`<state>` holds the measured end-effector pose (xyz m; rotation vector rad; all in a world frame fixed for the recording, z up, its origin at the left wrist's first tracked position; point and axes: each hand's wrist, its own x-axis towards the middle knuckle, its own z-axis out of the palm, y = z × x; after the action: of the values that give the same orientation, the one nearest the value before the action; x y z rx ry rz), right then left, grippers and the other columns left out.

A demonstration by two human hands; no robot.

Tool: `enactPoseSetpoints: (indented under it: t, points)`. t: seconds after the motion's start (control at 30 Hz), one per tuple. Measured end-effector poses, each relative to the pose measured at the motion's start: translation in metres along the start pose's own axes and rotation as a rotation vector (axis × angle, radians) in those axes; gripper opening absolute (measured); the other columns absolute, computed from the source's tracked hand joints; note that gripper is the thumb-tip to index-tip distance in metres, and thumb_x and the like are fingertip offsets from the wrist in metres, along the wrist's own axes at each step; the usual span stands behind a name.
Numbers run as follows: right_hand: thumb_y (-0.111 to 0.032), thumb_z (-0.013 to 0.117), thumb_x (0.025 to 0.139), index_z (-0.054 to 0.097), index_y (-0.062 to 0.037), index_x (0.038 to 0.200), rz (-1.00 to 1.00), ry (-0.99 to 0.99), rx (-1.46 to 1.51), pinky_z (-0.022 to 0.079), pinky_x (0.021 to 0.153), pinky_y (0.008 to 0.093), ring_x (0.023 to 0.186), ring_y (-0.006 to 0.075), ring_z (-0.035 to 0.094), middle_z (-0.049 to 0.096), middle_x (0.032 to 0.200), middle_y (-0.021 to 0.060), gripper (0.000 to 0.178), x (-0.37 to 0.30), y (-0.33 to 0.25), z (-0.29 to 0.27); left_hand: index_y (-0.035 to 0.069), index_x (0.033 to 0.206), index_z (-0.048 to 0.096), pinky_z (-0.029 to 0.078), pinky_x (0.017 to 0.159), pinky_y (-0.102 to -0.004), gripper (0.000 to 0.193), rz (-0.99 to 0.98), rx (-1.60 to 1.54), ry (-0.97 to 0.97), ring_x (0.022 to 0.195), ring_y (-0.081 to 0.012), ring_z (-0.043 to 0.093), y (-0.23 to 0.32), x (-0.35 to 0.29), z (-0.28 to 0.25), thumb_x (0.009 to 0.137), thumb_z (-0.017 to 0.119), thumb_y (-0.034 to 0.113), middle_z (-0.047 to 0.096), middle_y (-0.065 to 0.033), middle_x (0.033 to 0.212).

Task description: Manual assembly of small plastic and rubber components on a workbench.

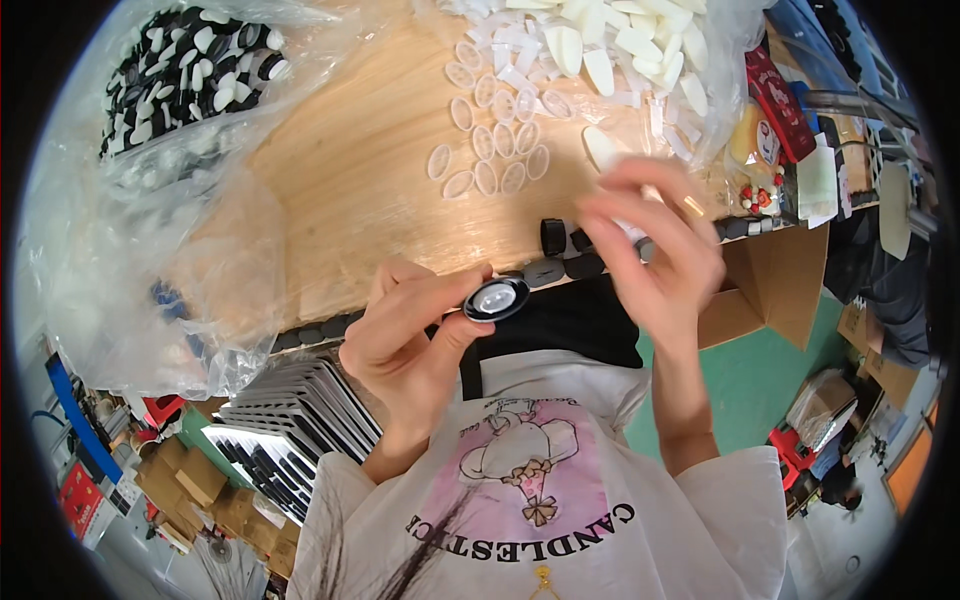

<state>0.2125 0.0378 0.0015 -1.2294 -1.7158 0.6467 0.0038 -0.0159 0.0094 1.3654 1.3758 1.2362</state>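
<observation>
My left hand [410, 325] is closed, pinching a small black oval cup-shaped part [482, 311] between thumb and fingers. A clear, shiny insert [495, 298] shows inside its rim. My right hand [662, 245] is raised over the table's near edge to the right, its fingers curled and smeared by motion; whether they hold anything is unclear. Just beyond its fingertips lies a cream oval piece [600, 148]. A black cap-like part [553, 236] sits on the table between my hands. Several clear oval rings [503, 138] lie loose farther back.
Cream oval pieces [637, 42] are heaped at the back right. A plastic bag [225, 150] with black and white parts [190, 65] covers the left side. Dark oval pads [545, 271] line the table's front edge. Stacked trays [300, 410] stand lower left; a cardboard box [775, 285] is at right.
</observation>
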Motion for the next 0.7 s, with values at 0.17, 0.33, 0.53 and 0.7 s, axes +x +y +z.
enactPoseSetpoints:
  t: [0.17, 0.33, 0.53, 0.7]
  points:
    - [0.009, 0.071, 0.074, 0.065, -0.0012, 0.092, -0.151, -0.224, -0.236, 0.05, 0.072, 0.0338, 0.087, 0.0268, 0.059, 0.061, 0.099, 0.0095, 0.022, 0.013, 0.056, 0.035, -0.001, 0.104, 0.075, 0.041, 0.074, -0.028, 0.032, -0.005, -0.11, 0.057, 0.074, -0.0145, 0.053, 0.003, -0.003, -0.002, 0.074, 0.082, 0.009, 0.076, -0.0094, 0.097]
    - [0.009, 0.071, 0.074, 0.066, -0.0009, 0.089, -0.084, -0.186, -0.063, 0.05, 0.073, 0.0313, 0.086, 0.0245, 0.06, 0.062, 0.102, 0.0125, 0.018, 0.012, 0.032, 0.022, -0.005, 0.105, 0.073, 0.054, 0.081, -0.0291, 0.03, -0.271, -0.13, 0.085, 0.088, -0.0224, 0.071, 0.015, -0.006, -0.002, 0.075, 0.078, -0.003, 0.074, -0.0173, 0.101]
    - [0.002, 0.072, 0.077, 0.065, 0.001, 0.081, -0.082, -0.197, 0.153, 0.052, 0.069, 0.033, 0.081, 0.025, 0.061, 0.064, 0.103, 0.0195, 0.008, -0.013, -0.034, 0.002, -0.006, 0.104, 0.072, 0.057, 0.081, -0.028, 0.027, -0.049, 0.044, -0.009, 0.092, -0.0233, 0.072, 0.01, 0.0, 0.001, 0.077, 0.075, -0.007, 0.072, -0.022, 0.105]
    - [0.006, 0.069, 0.079, 0.059, -0.0012, 0.089, 0.043, -0.115, 0.269, 0.053, 0.072, 0.033, 0.083, 0.0255, 0.065, 0.065, 0.101, 0.0226, 0.016, -0.015, -0.043, -0.007, -0.006, 0.102, 0.073, 0.058, 0.077, -0.0277, 0.025, 0.009, -0.046, -0.016, 0.094, -0.0247, 0.072, 0.01, 0.0, 0.0, 0.078, 0.074, -0.005, 0.071, -0.0231, 0.108]
